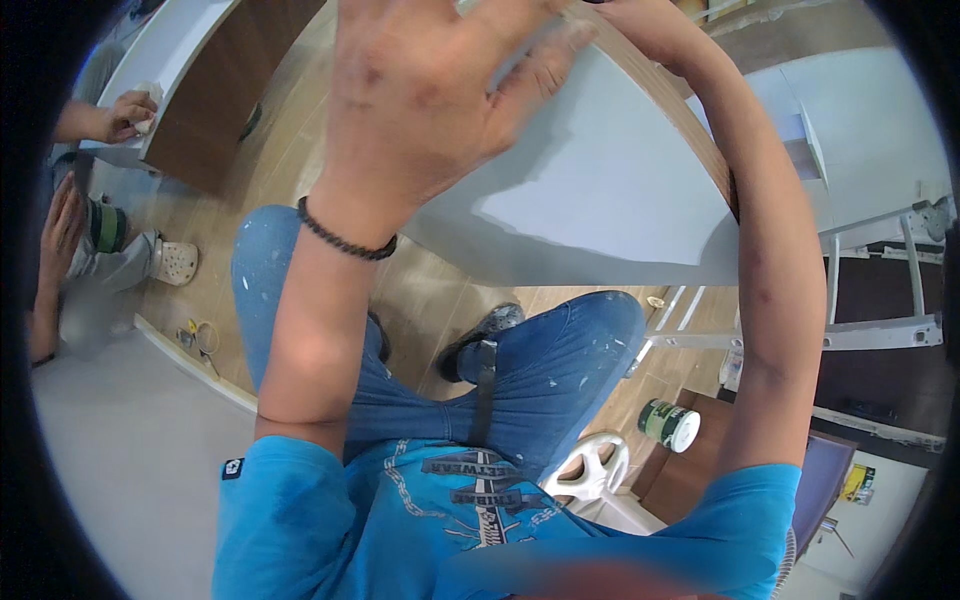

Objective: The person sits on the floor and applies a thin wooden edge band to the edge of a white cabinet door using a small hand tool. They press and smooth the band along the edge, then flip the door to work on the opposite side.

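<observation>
My left hand (430, 90) is raised over a furniture piece (600, 190) with a pale face and wood-grain edge. Its thumb and index finger stretch apart toward that edge; the other fingertips run out of the top of the view. A dark braided bracelet (345, 235) circles the wrist. My right arm curves along the far side of the piece, and my right hand (630, 12) is at the wood-grain edge, close to my left fingertips. The top border cuts off most of it, so its grip is hidden. A small dark bit beside it cannot be made out.
At left, another person's hand (130, 115) holds a whitish wad by a white and brown unit (215, 105). A metal ladder (800, 335) stands at right. A paint can (668, 425) and a white stool (590, 470) are near my knee. A low wall (150, 440) borders the left.
</observation>
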A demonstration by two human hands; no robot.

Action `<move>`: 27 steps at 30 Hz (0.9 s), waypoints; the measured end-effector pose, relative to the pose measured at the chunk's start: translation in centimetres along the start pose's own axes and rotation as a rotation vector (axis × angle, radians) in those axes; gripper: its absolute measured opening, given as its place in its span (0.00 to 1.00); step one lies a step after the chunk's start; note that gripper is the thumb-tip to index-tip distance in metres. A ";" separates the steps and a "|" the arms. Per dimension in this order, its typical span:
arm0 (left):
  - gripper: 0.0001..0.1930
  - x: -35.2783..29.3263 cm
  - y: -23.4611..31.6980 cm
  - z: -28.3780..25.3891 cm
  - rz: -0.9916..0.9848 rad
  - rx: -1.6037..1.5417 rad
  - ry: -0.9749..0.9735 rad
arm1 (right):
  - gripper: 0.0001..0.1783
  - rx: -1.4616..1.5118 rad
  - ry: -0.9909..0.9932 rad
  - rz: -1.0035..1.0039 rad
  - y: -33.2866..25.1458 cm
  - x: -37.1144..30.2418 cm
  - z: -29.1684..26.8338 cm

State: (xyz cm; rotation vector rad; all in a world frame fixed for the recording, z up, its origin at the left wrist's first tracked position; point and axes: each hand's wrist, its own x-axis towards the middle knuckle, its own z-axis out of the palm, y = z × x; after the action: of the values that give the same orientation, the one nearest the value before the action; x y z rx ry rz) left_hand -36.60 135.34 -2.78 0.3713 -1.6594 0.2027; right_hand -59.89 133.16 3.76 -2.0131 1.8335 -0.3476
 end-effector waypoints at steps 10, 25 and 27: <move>0.30 -5.2 7.5 3.6 -0.066 0.001 -0.227 | 0.20 0.150 -0.056 -0.062 -0.1 0.0 -0.2; 0.14 -4.0 0.0 1.8 -0.980 -0.207 -0.009 | 0.24 0.121 -0.036 0.041 -1.4 -0.2 -0.1; 0.16 -4.0 -2.4 1.4 -1.124 -0.516 0.002 | 0.24 0.124 -0.022 0.080 -1.9 -0.6 -0.1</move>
State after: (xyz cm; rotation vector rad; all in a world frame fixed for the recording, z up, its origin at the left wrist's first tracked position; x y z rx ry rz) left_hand -36.72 133.10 -7.11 0.8283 -1.2207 -1.0330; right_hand -58.33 133.86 4.78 -1.8478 1.8269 -0.4046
